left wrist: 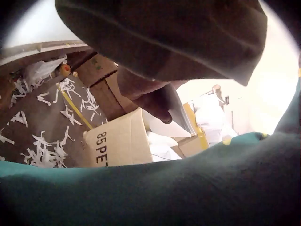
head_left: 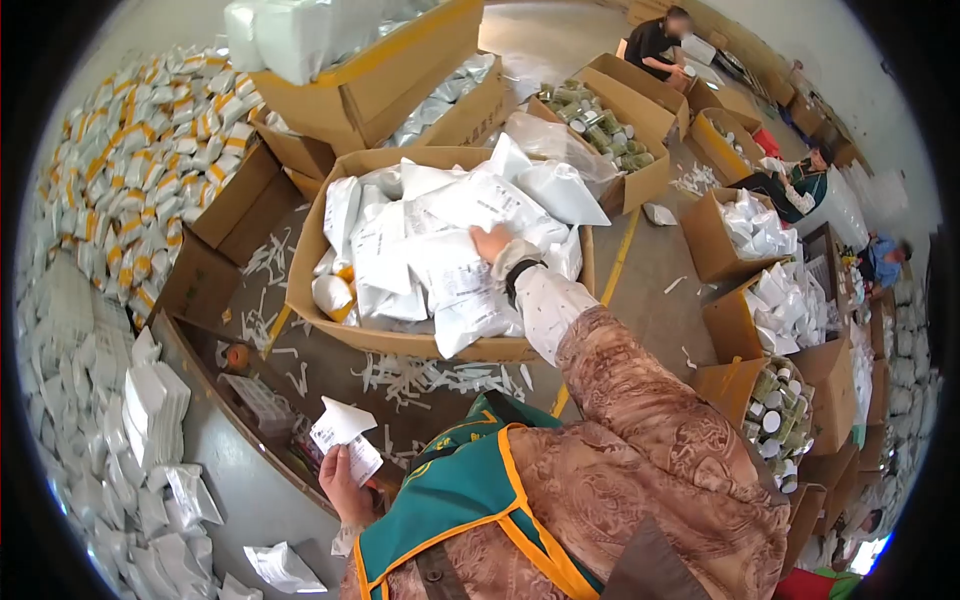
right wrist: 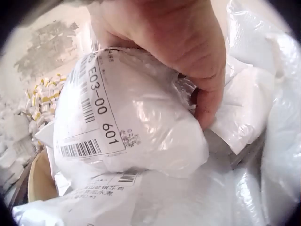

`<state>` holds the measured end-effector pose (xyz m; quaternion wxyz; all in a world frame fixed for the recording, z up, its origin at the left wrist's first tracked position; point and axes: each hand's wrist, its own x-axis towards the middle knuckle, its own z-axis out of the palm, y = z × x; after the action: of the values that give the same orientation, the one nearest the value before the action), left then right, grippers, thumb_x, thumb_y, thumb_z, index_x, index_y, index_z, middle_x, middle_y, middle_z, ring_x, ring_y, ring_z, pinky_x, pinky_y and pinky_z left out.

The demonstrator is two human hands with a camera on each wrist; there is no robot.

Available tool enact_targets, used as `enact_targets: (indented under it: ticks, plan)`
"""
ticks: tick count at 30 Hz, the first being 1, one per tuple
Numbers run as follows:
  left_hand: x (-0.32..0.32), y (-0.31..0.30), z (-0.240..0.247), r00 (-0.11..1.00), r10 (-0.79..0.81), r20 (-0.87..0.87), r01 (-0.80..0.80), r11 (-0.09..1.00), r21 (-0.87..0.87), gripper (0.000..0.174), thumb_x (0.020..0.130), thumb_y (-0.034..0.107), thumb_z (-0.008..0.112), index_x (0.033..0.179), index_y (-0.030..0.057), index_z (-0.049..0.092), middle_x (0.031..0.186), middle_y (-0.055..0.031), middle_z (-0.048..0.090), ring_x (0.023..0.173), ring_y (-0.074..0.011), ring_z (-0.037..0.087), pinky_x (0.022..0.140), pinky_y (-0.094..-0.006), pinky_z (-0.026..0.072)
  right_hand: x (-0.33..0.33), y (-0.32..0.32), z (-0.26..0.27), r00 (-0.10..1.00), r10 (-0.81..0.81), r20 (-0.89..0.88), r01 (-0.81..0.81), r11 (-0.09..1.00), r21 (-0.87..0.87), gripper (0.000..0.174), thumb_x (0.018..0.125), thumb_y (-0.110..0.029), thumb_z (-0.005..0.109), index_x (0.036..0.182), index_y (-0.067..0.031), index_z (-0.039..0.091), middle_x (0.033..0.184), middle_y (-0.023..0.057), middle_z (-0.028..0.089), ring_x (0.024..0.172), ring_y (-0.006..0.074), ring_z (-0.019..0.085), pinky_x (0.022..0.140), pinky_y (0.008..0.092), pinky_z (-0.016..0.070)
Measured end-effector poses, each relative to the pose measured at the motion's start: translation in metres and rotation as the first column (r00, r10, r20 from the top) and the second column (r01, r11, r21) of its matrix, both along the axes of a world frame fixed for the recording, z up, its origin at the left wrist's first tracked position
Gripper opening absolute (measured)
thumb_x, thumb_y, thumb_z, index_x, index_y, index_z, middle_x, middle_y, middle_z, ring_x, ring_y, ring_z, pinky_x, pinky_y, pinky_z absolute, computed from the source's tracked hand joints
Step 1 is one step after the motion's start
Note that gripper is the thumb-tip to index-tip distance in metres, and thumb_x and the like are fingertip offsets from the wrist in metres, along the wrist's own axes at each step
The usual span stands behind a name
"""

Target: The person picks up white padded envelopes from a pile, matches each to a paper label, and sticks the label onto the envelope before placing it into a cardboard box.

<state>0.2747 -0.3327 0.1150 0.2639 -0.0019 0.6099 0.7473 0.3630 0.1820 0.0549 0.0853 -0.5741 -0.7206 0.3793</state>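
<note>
In the head view my left hand (head_left: pixel 345 490) pinches a few white printed label sheets (head_left: pixel 342 432) low beside the green apron. The left wrist view shows this hand (left wrist: pixel 143 94) in shadow, fingertips on a pale sheet (left wrist: pixel 164 126). My right hand (head_left: pixel 490 243) reaches into a large cardboard box (head_left: pixel 430 345) heaped with white plastic parcels. Up close, the right hand (right wrist: pixel 174 42) grips the top of a plump white mailer parcel (right wrist: pixel 155 127) printed with "E03-00 601" and barcodes, thumb bent down over its side. Other white parcels (right wrist: pixel 249 108) lie around it.
A mound of white parcels with yellow tape (head_left: pixel 150 160) rises at the left. Paper strips (head_left: pixel 420 380) litter the floor. Boxes of lidded jars (head_left: pixel 600 130) stand behind and at the right (head_left: pixel 780 415). Other people (head_left: pixel 655 45) sit farther off.
</note>
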Motion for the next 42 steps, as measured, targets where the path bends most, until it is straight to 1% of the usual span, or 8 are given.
enact_targets:
  ticks: [4,7,9,12,24,30,34,42]
  plan:
    - [0.002,0.033,0.017,0.998,-0.046,-0.037,0.046,0.999,-0.003,0.015,0.09,0.009,0.06,0.099,-0.003,0.062,0.089,-0.006,0.065,0.074,-0.0118,0.062,0.068,-0.0244,0.0515,0.029,0.009,0.094,0.966,0.255,-0.038,-0.257,0.944,-0.208,0.082,0.077,-0.059,0.064,0.117,0.0109,0.052,0.117,0.0287,0.057,0.114,0.0381,0.053,0.099,0.0391,0.0388]
    - [0.004,0.04,0.004,0.999,-0.029,-0.028,0.028,0.998,-0.052,0.015,0.09,0.009,0.06,0.099,-0.0024,0.062,0.087,-0.0062,0.066,0.073,-0.0121,0.063,0.064,-0.0249,0.0519,0.095,0.047,0.104,0.94,0.291,-0.18,-0.081,0.702,0.708,0.068,0.07,-0.041,0.078,0.12,-0.0008,0.056,0.112,0.0206,0.061,0.1,0.0378,0.058,0.092,0.0425,0.0434]
    - [0.009,0.045,0.004,0.999,-0.034,0.003,0.034,0.996,-0.088,0.014,0.091,0.01,0.059,0.098,-0.0015,0.062,0.085,-0.0068,0.066,0.069,-0.013,0.063,0.059,-0.0247,0.0526,0.137,0.091,0.115,0.989,0.144,-0.044,-0.04,0.531,0.846,0.07,0.069,-0.036,0.079,0.124,-0.0016,0.052,0.119,0.0211,0.059,0.109,0.0359,0.055,0.096,0.0409,0.0422]
    - [0.021,0.053,0.028,0.998,-0.014,0.055,0.023,0.988,-0.154,0.014,0.091,0.011,0.059,0.098,-0.001,0.061,0.084,-0.0072,0.066,0.067,-0.0136,0.063,0.057,-0.0243,0.0527,0.141,0.15,0.086,0.927,0.315,-0.203,-0.261,0.931,0.253,0.076,0.072,-0.04,0.074,0.131,-0.0014,0.045,0.131,0.0208,0.051,0.121,0.0354,0.049,0.102,0.0396,0.0382]
    - [0.02,0.056,0.045,0.994,0.097,-0.053,-0.104,0.981,-0.161,0.015,0.091,0.01,0.06,0.1,-0.0022,0.063,0.089,-0.0065,0.066,0.074,-0.0111,0.062,0.066,-0.0238,0.0515,0.075,0.148,-0.002,0.887,0.199,0.417,-0.278,0.951,0.138,0.08,0.082,-0.045,0.057,0.147,-0.0176,0.018,0.146,0.0301,0.02,0.132,0.0476,0.028,0.11,0.0499,0.025]
    - [0.032,0.005,0.032,0.965,0.261,-0.017,-0.261,0.954,-0.151,0.017,0.089,0.011,0.062,0.1,-0.0028,0.064,0.086,-0.0047,0.065,0.073,-0.0096,0.06,0.066,-0.0225,0.0495,0.041,-0.014,0.095,0.734,0.672,-0.099,-0.393,0.538,0.746,0.071,0.077,-0.033,0.07,0.138,-0.0132,0.041,0.146,0.0219,0.027,0.133,0.0439,0.026,0.108,0.0581,0.0191]
    - [0.034,-0.026,0.023,0.934,0.357,0.011,-0.354,0.928,-0.12,0.017,0.089,0.011,0.062,0.099,-0.003,0.064,0.085,-0.0041,0.064,0.072,-0.0095,0.059,0.066,-0.0228,0.0486,0.025,-0.097,0.057,0.2,0.912,0.359,-0.917,0.045,0.397,0.063,0.08,-0.05,0.063,0.136,-0.028,0.045,0.151,0.0101,0.024,0.14,0.0386,0.015,0.109,0.0639,0.008]
    - [0.043,-0.084,-0.025,0.848,0.529,-0.028,-0.529,0.848,-0.037,0.019,0.087,0.013,0.064,0.098,-0.0029,0.066,0.088,-0.0061,0.067,0.077,-0.012,0.062,0.07,-0.0255,0.0505,-0.053,-0.069,0.014,0.136,0.71,0.69,-0.97,-0.048,0.24,0.046,0.074,-0.038,0.071,0.114,-0.0158,0.062,0.138,0.0126,0.041,0.133,0.0406,0.027,0.105,0.0597,0.0237]
